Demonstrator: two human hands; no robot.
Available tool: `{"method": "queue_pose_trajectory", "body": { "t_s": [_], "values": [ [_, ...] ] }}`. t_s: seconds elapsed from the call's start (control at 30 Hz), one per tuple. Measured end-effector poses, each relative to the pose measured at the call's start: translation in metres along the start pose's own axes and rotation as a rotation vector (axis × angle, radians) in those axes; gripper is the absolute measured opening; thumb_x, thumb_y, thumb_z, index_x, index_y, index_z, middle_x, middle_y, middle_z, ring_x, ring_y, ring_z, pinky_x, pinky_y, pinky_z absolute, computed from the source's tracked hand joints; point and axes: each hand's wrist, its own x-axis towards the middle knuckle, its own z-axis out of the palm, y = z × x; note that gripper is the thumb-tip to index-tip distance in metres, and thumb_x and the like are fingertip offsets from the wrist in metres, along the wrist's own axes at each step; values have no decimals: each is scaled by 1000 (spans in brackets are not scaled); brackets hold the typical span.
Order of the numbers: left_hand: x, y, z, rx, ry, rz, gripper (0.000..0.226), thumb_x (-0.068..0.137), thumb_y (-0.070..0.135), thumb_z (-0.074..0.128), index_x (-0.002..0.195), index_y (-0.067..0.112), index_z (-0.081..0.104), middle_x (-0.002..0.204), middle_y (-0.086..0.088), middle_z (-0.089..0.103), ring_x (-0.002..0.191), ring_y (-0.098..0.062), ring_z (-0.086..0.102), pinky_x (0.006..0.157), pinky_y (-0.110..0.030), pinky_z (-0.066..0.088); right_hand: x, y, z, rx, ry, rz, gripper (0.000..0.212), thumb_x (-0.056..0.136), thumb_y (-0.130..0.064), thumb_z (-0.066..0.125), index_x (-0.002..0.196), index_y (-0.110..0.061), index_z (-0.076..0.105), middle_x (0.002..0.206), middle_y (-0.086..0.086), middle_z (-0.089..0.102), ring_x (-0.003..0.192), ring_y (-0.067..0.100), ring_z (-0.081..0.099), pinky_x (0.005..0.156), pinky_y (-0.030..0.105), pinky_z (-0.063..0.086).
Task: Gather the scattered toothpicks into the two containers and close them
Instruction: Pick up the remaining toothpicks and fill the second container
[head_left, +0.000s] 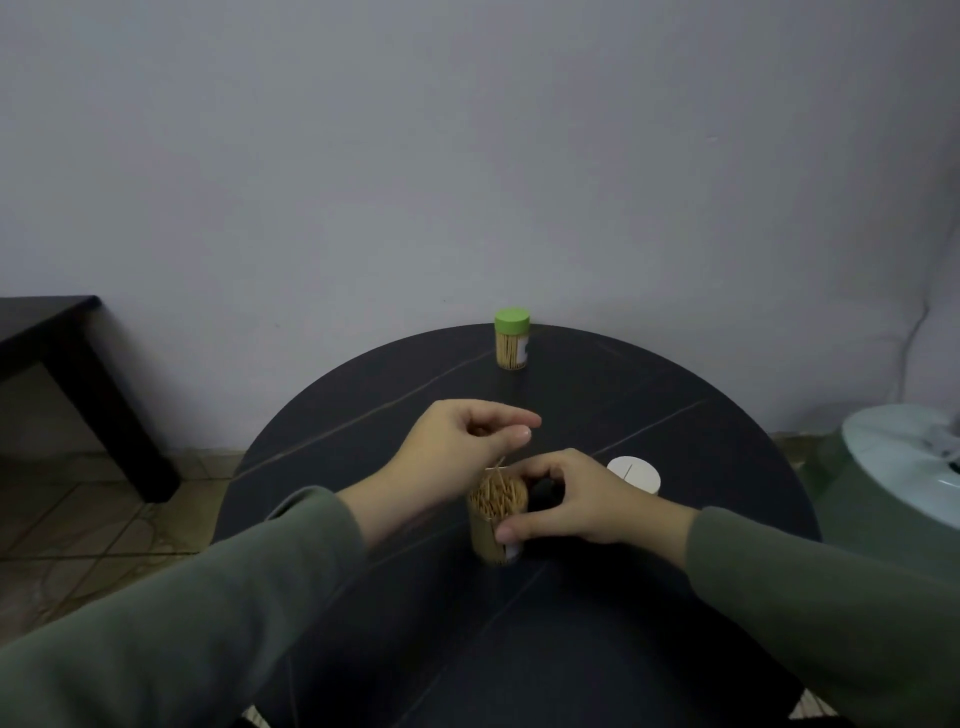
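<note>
An open clear container (491, 525) packed with toothpicks stands upright in the middle of the round dark table (363, 649). My right hand (571, 501) grips its side, thumb in front. My left hand (467, 447) hovers just above its mouth with fingers pinched together; a single toothpick (500, 464) sticks up between the fingers and the container. A white lid (635, 474) lies on the table to the right, with one toothpick across its top. A second container (512, 340), filled and closed by a green lid, stands at the table's far edge.
A grey wall runs right behind the table. A dark side table (78, 374) stands at the left on a tiled floor. A pale round fan-like object (904, 467) sits at the right, close to the table's rim.
</note>
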Motion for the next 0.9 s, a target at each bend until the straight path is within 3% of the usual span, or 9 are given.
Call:
{"method": "queue_pose_trajectory", "body": {
  "t_s": [0.2, 0.3, 0.37, 0.47, 0.63, 0.77, 0.9],
  "values": [
    [-6, -3, -8, -56, 49, 144, 13, 82, 17, 74, 86, 30, 74, 89, 4, 75, 91, -12, 69, 84, -28, 54, -1, 2, -2, -34, 16, -1, 31, 74, -30, 82, 102, -32, 69, 103, -10, 73, 101, 1, 65, 91, 17, 47],
    [-10, -13, -17, 314, 35, 343, 10, 80, 32, 74, 84, 41, 73, 87, 11, 70, 91, -8, 63, 77, -21, 52, -2, 2, -5, -36, 9, -5, 32, 75, -29, 81, 103, -33, 68, 104, -11, 73, 101, 0, 65, 89, 17, 48],
    [-11, -20, -21, 514, -26, 505, 10, 85, 43, 65, 91, 42, 73, 95, 20, 69, 95, -8, 58, 77, -21, 49, -2, 4, -7, -46, 6, -14, 30, 76, -29, 80, 104, -33, 67, 104, -12, 72, 102, 0, 65, 88, 16, 49],
    [-14, -28, -25, 579, -87, 563, 35, 96, 49, 46, 117, 33, 69, 118, 26, 64, 107, -8, 53, 86, -31, 49, -3, 5, -8, -49, 16, -14, 33, 77, -29, 79, 108, -31, 68, 105, -12, 72, 103, 1, 65, 89, 18, 49],
    [-25, -36, -27, 952, -289, 657, 55, 99, 57, 32, 147, 31, 39, 146, 20, 44, 137, -9, 33, 104, -35, 38, -3, 7, -9, -72, 31, -58, 36, 78, -31, 78, 112, -21, 70, 106, -6, 72, 102, 6, 66, 92, 27, 52],
    [-26, -40, -23, 1035, -183, 662, 63, 99, 61, 24, 151, 26, 30, 150, 12, 41, 145, -15, 24, 102, -35, 36, -2, 8, -10, -75, 37, -61, 35, 78, -32, 78, 111, -25, 69, 108, -7, 72, 103, 5, 65, 93, 28, 52],
    [-26, -38, -26, 1038, -103, 676, 60, 99, 61, 28, 145, 26, 44, 152, 8, 39, 143, -18, 28, 103, -39, 39, -3, 7, -11, -74, 24, -48, 35, 79, -32, 77, 112, -31, 66, 110, -10, 71, 106, 2, 64, 92, 21, 50]
  ]
}}
